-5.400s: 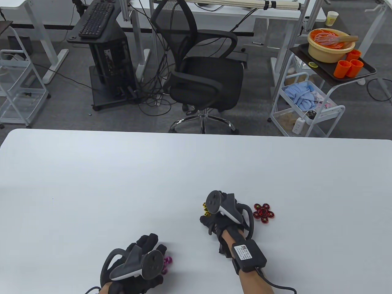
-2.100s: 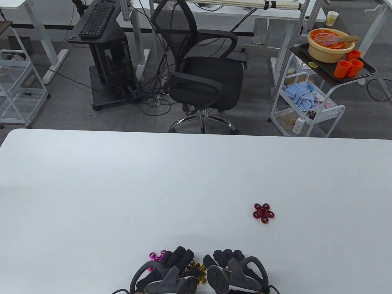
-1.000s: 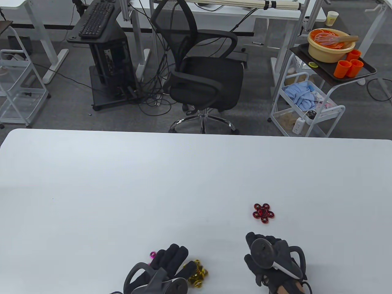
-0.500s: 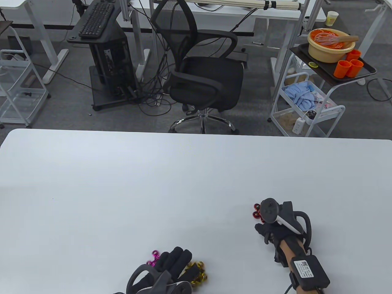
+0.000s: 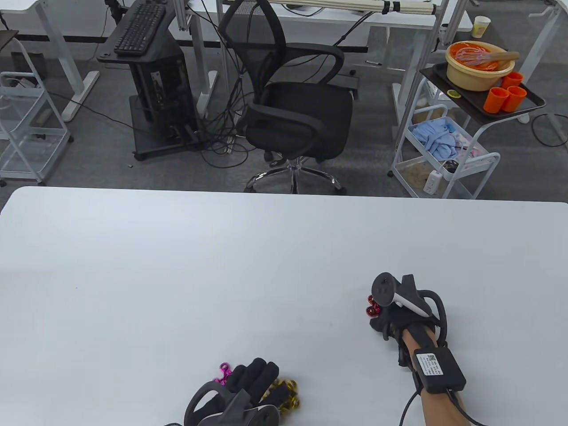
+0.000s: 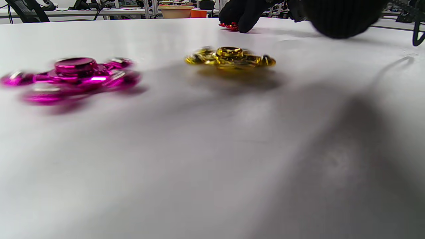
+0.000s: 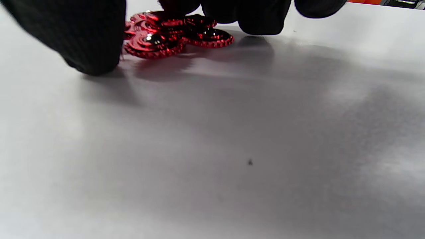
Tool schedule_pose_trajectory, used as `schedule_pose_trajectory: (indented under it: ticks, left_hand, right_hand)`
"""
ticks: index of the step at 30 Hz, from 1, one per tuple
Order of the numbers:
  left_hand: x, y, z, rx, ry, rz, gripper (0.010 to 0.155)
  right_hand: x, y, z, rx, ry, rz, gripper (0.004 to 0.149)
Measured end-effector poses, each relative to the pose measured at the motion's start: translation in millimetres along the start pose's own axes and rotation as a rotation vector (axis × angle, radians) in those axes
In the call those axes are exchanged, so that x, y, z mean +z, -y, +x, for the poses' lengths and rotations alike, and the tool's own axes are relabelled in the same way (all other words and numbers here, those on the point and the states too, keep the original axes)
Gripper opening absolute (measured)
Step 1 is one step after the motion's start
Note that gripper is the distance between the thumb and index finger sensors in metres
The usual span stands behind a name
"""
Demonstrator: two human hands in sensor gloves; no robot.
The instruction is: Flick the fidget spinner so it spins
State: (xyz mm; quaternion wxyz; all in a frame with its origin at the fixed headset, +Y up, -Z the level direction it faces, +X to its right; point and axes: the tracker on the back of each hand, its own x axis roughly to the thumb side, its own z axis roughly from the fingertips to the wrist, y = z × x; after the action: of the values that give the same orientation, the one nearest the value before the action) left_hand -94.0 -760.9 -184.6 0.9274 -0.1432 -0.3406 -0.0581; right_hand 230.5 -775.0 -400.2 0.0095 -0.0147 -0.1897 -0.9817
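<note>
At four o'clock on the tabletop (image 5: 177, 266), the right hand (image 5: 390, 317) covers the red spinner (image 7: 169, 33), fingers (image 7: 259, 16) curled around it. At six o'clock, the left hand (image 5: 248, 386) rests open between the pink spinner (image 6: 73, 78) and gold spinner (image 6: 229, 58).

3 spinners, glossy chrome-like finish: red spinner (image 7: 172, 33), toothed rims, under right hand (image 5: 392, 317); pink spinner (image 6: 71, 78), gold spinner (image 6: 230, 58) by left hand (image 5: 248, 386). Gloves matt black knit. Table (image 5: 177, 266) smooth, white.

The table view looked down from above the near edge, taking in the whole table (image 5: 177, 248). Each wrist view sat low, nearly level with the tabletop, looking out beneath its own fingers. The left wrist view shared the right hand (image 6: 245, 13).
</note>
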Motion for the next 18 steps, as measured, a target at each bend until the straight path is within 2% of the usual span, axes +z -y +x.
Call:
schedule_pose_trajectory:
  ticks: [12, 18]
  left_hand:
    - [-1.7, 0.0, -0.1, 0.001, 0.001, -0.020, 0.082]
    - [-2.0, -1.2, 0.3, 0.001, 0.000, -0.035, 0.081]
  right_hand:
    - [-9.2, 2.5, -1.3, -0.011, 0.012, 0.039, 0.078]
    - [-8.1, 2.9, 5.6, 0.025, 0.045, -0.038, 0.076]
